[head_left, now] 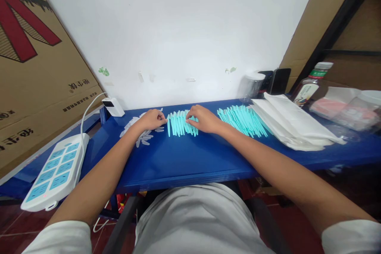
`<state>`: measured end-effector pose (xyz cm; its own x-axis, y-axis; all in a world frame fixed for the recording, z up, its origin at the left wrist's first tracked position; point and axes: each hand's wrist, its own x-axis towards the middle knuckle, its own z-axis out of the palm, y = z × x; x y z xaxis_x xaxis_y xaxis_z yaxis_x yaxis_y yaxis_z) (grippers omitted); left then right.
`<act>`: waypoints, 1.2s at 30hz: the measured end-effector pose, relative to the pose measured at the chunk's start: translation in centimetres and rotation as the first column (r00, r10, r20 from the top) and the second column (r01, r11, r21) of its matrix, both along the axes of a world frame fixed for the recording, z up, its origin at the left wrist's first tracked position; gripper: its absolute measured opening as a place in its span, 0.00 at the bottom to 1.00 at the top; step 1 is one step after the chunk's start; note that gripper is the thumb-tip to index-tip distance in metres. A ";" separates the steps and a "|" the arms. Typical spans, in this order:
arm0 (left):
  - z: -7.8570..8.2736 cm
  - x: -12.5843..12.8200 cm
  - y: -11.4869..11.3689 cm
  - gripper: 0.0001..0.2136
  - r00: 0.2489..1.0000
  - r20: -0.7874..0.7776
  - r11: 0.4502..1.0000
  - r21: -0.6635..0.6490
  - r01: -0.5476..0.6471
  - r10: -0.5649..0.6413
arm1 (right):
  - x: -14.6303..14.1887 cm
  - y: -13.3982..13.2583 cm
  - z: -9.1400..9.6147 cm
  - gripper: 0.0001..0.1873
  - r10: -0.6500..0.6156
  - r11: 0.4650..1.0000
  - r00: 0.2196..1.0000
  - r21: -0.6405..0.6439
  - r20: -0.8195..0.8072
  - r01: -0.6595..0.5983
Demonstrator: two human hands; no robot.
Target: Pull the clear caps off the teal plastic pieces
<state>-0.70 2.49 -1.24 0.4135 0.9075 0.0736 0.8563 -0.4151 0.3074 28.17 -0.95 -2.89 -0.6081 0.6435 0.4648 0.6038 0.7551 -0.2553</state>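
Observation:
Slim turquoise sticks, paler at their far ends, lie side by side in a row [178,124] on the blue table. At the row's left end is my left hand [153,120], its thumb and fingers pinched together; whatever they hold is too small to make out. My right hand [204,118] reaches over the right part of the row with fingers curled and tips closed among the sticks, hiding some of them. Small clear, flat pieces [144,137] are scattered under and beside my left hand. A second, larger pile of turquoise sticks [242,121] lies beyond my right wrist.
White plastic bags [297,121] are stacked at the right, near a bottle [311,83], a clear jar [251,87] and a dark phone [280,81]. A white device [113,107] and a power strip [56,172] are at the left. A white wall [190,39] closes the back.

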 end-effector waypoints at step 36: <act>1.9 -1.8 -0.7 0.23 0.971 0.236 0.982 -0.171 0.081 -0.039 | 9.5 1.3 5.9 0.34 -0.588 0.559 0.505 -0.134 0.632 0.818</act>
<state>-2.53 1.82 0.71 0.4582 0.8887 0.0127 0.7286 -0.3838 0.5673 37.66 0.34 3.01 0.0919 0.9890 -0.1156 0.9929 -0.0823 0.0856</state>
